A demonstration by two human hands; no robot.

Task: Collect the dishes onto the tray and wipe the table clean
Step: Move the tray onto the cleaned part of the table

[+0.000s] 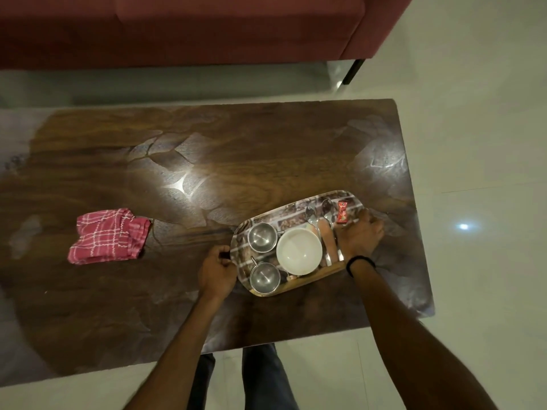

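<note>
Pale glossy floor tiles [473, 113] fill the room, and a dark red upholstered sofa [207, 31] stands well beyond the tray. A long, dark brown, polished wooden table [236, 149] carries everything else. The oval tray [284, 206], printed in brown and white, sits toward the table's right near part; whether it rests on the wood or is just raised I cannot tell.

Well to the tray's left lies a crumpled pink cloth with white checks [108, 236]. The left hand [217, 269] is curled round the tray's left end, and the right hand [359, 238], with a black wristband [359, 263], is clamped over its right end.

On the tray a round white bowl [299, 251] sits in the middle, with two small steel cups [260, 236] beside it at the left end. Two steel spoons [310, 216] lie to the bowl's right, and a small red packet [342, 213] lies at the right end, just beside the right hand's fingers.
</note>
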